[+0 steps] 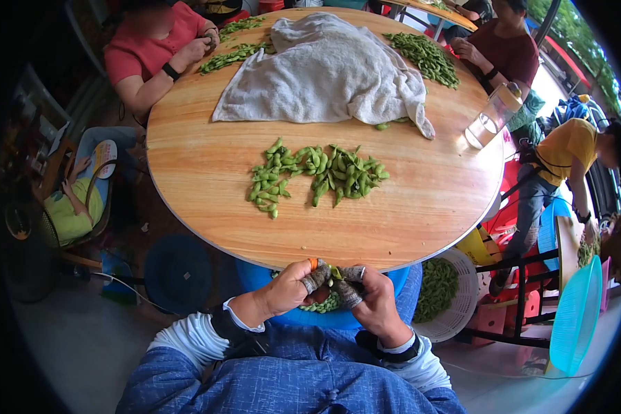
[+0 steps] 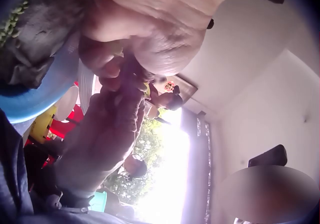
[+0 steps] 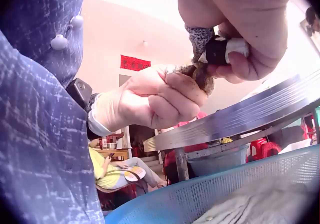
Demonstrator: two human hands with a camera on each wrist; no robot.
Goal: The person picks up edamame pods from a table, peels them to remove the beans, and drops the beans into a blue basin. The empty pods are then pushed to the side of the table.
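Observation:
In the head view both hands meet over my lap, just off the table's near edge. Between the fingertips a green soybean pod [image 1: 335, 272] shows. My left hand [image 1: 276, 293] pinches it from one side, with grey finger covers and an orange band on its fingers. From the other side my right hand [image 1: 381, 307] pinches it, its thumb and finger also in grey covers. Below them is a blue basin [image 1: 283, 319] with shelled green beans [image 1: 324, 303] inside. The covered fingertips largely hide the pod in both wrist views.
Loose soybean pods [image 1: 317, 172] lie on the round wooden table [image 1: 207, 162] ahead. Behind them a pale towel [image 1: 317, 76] is spread, with a clear bottle [image 1: 486, 124] to its right. A white basket [image 1: 466, 293] of pods stands at right. Several people sit or bend nearby.

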